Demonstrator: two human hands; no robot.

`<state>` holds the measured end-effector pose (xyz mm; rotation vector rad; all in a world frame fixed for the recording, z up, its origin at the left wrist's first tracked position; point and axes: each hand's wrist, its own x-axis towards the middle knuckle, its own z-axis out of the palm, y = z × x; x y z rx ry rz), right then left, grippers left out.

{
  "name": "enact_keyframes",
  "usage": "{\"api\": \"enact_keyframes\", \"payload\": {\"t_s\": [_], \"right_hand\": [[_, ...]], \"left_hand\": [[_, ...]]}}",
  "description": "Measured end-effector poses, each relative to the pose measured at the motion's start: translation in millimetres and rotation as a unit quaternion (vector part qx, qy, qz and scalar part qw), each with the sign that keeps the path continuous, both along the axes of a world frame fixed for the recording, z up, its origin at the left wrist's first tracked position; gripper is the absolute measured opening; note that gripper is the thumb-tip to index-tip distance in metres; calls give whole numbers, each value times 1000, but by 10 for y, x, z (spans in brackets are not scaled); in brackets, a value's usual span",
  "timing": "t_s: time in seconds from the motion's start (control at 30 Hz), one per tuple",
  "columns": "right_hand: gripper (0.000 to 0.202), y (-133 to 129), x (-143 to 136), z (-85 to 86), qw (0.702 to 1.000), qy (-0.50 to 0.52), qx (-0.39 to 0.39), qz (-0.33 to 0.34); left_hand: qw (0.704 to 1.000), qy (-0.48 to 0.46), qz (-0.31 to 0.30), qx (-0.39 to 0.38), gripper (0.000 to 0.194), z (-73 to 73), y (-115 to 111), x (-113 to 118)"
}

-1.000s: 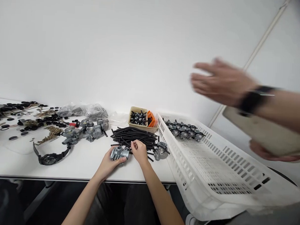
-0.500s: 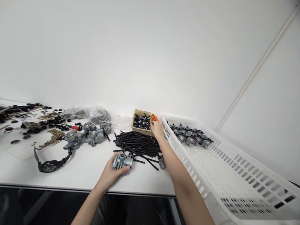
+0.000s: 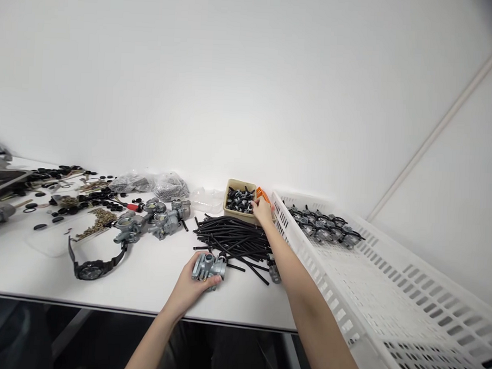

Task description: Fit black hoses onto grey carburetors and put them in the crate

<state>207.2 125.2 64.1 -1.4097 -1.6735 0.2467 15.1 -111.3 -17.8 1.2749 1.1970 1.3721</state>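
Note:
My left hand (image 3: 196,284) is closed around a grey metal carburetor (image 3: 210,265), held just above the white table near its front edge. My right hand (image 3: 263,210) reaches to the right side of a small beige bin (image 3: 240,212), with its fingertips drawn together over the small black-and-grey parts (image 3: 239,198) inside. Whatever lies between those fingertips is too small to make out. Black rubber hoses (image 3: 231,235) form a pile between the two hands. Beside my right forearm, another carburetor (image 3: 273,273) is partly hidden.
A white plastic basket (image 3: 371,299) at the right holds several carburetors (image 3: 323,226). More carburetors (image 3: 163,221) stand left of the hoses, near a black wristwatch (image 3: 92,269), brass fittings (image 3: 100,221) and black rings. An orange object (image 3: 262,194) sits behind my right hand.
The whole view has shifted, so things appear farther right. My right fingertips are slightly farther over the bin. My left hand still holds the carburetor in about the same place.

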Motion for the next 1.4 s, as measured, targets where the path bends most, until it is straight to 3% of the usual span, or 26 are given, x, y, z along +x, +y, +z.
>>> {"api": "enact_keyframes", "payload": {"t_s": [0.1,0.17,0.2,0.3,0.33,0.4,0.53,0.7,1.0,1.2,1.4], "right_hand": [[17,-94,-14,22,996,92,0,7],[19,-264,-44,26,975,218,7,44],[19,-384,-61,19,945,316,14,80],[26,-854,-107,-66,813,544,13,206],[28,-1030,-119,-121,788,571,-3,231],[32,-1377,-140,-267,767,584,-58,259],[33,-1899,-181,-597,773,567,-130,253],[29,-2113,-244,-825,800,559,-102,195],[42,-2137,-289,-874,791,562,-118,210],[46,-2158,-270,-875,815,531,-98,210],[37,-2223,-258,-893,837,477,-46,263]], "left_hand": [[1000,6,4,2,56,-10,6,-3],[1000,9,8,4,57,-21,10,-3],[1000,10,10,4,57,-25,11,-2],[1000,17,15,11,58,-32,9,0],[999,22,18,15,58,-31,7,1],[999,37,23,27,58,-26,2,8],[996,70,24,48,59,-11,-5,30],[994,89,11,58,58,20,-23,44],[992,101,5,68,60,7,-16,50],[990,118,-16,73,69,22,-38,61],[988,125,-25,88,76,53,-62,70]]}}
